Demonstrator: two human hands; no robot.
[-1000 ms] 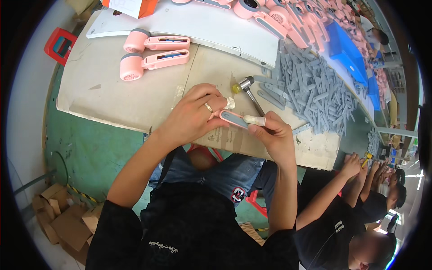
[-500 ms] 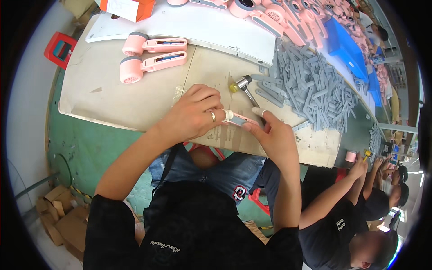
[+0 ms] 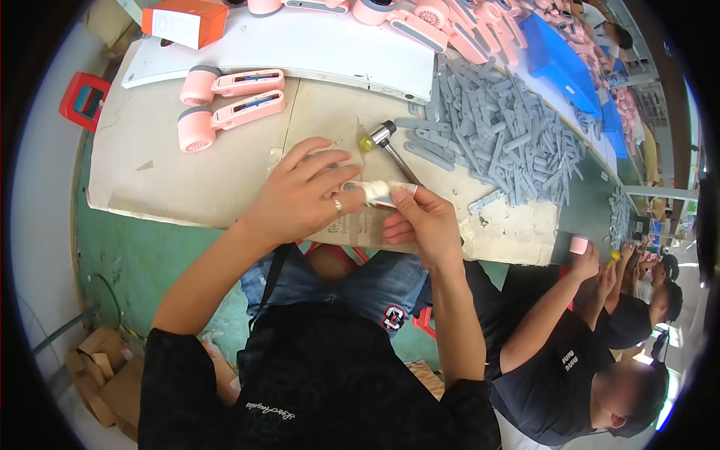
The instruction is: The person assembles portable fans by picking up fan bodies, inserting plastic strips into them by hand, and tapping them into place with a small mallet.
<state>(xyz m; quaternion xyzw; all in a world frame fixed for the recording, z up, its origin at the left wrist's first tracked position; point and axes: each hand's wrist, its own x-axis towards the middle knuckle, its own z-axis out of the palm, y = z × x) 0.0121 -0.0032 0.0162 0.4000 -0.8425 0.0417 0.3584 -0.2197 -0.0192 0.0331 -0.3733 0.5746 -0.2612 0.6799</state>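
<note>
Between my two hands, above the near edge of the table, is a slim pink casing (image 3: 385,200) with a grey strip, mostly covered by fingers. My left hand (image 3: 306,191), with a ring on one finger, grips its left end; a white-wrapped digit lies on the casing and the other fingers fan out. The thumb of my right hand (image 3: 426,219) presses on the right end, its fingers curled. Just beyond lies a hammer (image 3: 401,161) with a metal head and a yellow face. Two pink handheld fans (image 3: 196,129) with open handle slots lie at the far left.
A large heap of grey strips (image 3: 502,127) covers the right of the cardboard-topped table (image 3: 187,180). Behind are a white board (image 3: 300,49), an orange box (image 3: 184,22), blue bins (image 3: 559,56) and many pink fans (image 3: 435,19). A co-worker (image 3: 555,360) sits close on my right.
The whole view has shifted a little, so the tabletop things appear farther left. My hands have drawn closer together on the casing, and my left fingers have spread.
</note>
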